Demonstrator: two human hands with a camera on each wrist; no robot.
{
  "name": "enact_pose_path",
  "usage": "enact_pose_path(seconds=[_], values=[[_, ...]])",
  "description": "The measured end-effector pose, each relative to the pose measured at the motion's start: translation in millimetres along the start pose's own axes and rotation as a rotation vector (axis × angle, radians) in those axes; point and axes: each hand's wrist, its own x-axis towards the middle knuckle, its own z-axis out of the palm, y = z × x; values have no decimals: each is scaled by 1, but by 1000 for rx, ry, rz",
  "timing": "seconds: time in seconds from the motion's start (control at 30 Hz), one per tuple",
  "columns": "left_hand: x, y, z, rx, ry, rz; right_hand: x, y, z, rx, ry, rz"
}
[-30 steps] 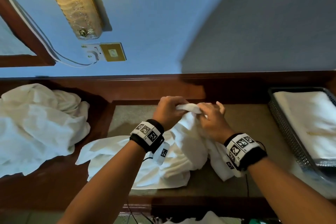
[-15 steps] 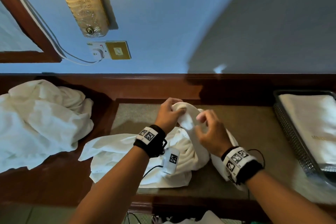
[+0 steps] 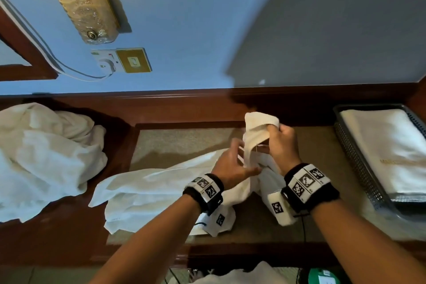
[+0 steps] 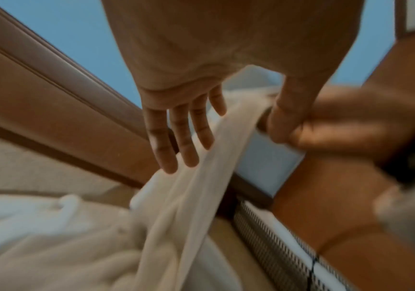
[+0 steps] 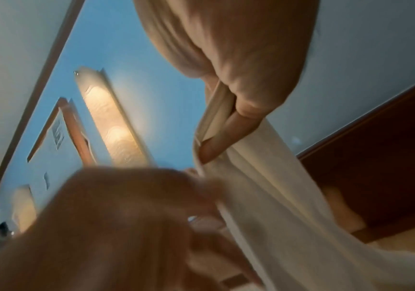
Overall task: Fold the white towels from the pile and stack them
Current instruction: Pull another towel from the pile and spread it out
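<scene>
A white towel point(image 3: 161, 189) lies crumpled across the beige counter inset point(image 3: 184, 143), with one end lifted. My right hand point(image 3: 274, 131) pinches that raised corner between thumb and fingers; the right wrist view shows the right hand point(image 5: 226, 128) clamped on the towel point(image 5: 276, 196) hem. Just below and to the left, my left hand point(image 3: 242, 159) has its fingers straight against the hanging strip. The left wrist view shows the left hand point(image 4: 189, 141) with the towel point(image 4: 201, 177) running between its fingers and thumb. The unfolded pile point(image 3: 46, 152) lies at the far left.
A dark mesh basket point(image 3: 359, 168) at the right holds a folded white towel point(image 3: 391, 145). A wooden back rail and blue wall close off the counter behind. A wall lamp point(image 3: 80, 0) and a socket point(image 3: 122, 60) with a cable are at the upper left.
My right hand has lifted the towel corner up and to the right. My left hand gave up its grip near the corner and now lies lower along the strip, fingers straight.
</scene>
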Motion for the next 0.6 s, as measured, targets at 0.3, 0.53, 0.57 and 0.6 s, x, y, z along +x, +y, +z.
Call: enact_pose_path(seconds=[0.3, 0.53, 0.57, 0.6], values=[[11, -59, 25, 381, 179, -309, 30, -12, -39, 344, 266, 150], [-1, -55, -24, 263, 387, -162, 21, 39, -44, -398, 36, -1], [0, -48, -26, 251, 378, -135, 13, 45, -39, -481, -108, -54], [1, -42, -25, 253, 360, -107, 4, 49, -31, -601, -257, -107]])
